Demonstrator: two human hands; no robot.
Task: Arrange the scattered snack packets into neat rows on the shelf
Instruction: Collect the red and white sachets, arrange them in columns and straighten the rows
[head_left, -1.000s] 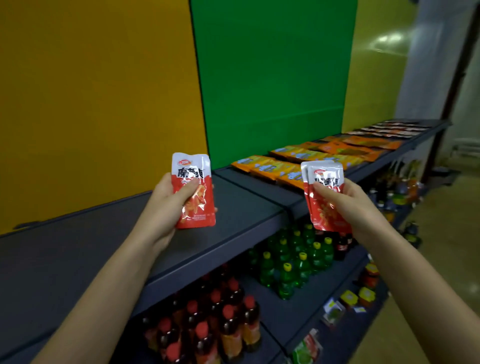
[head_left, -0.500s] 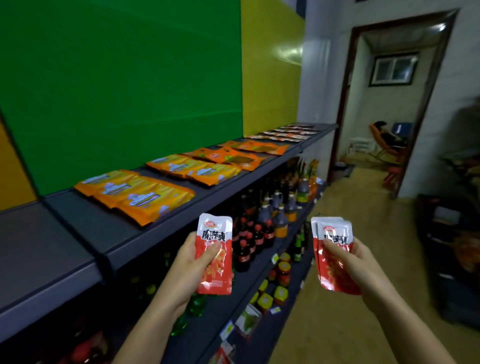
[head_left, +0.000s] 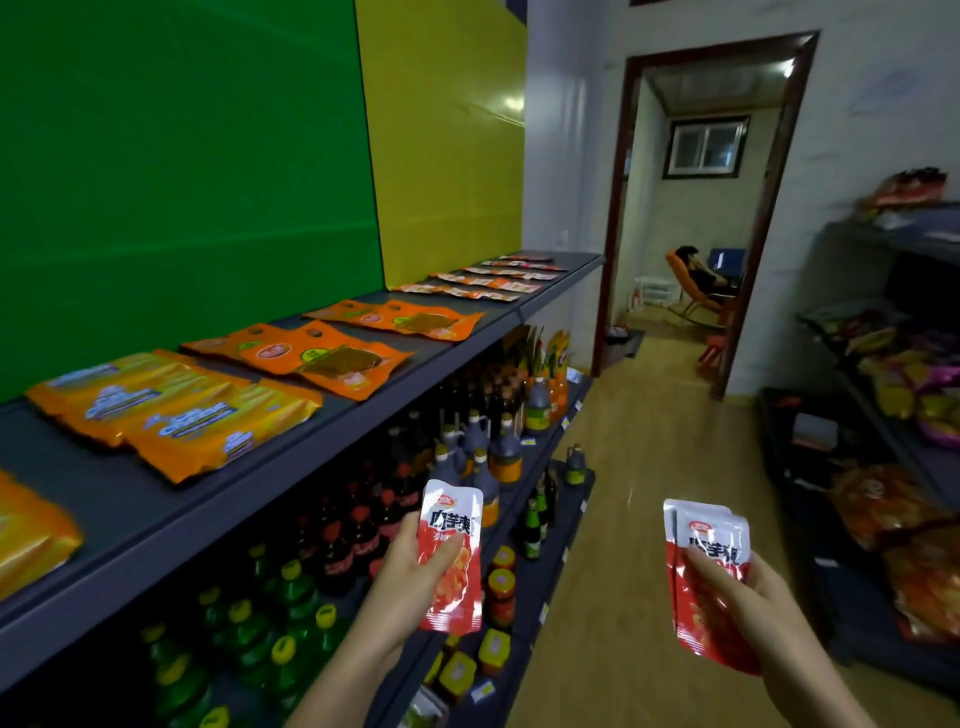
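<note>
My left hand grips one red-and-white snack packet upright, in front of the lower bottle shelves. A small stack of the same red-and-white packets sits in my right hand, out over the aisle floor. The dark top shelf runs along my left. On it lie yellow-orange packets, orange packets, more orange packets, and rows of small red-and-white packets at the far end.
Below the top shelf stand rows of bottles and jars. A second rack with snack bags lines the right side. The wooden aisle floor leads to a doorway, where a person sits in a chair.
My view has swung right along the shelf toward the doorway. Both hands have dropped from top-shelf height to in front of the lower shelves, each still holding its packets.
</note>
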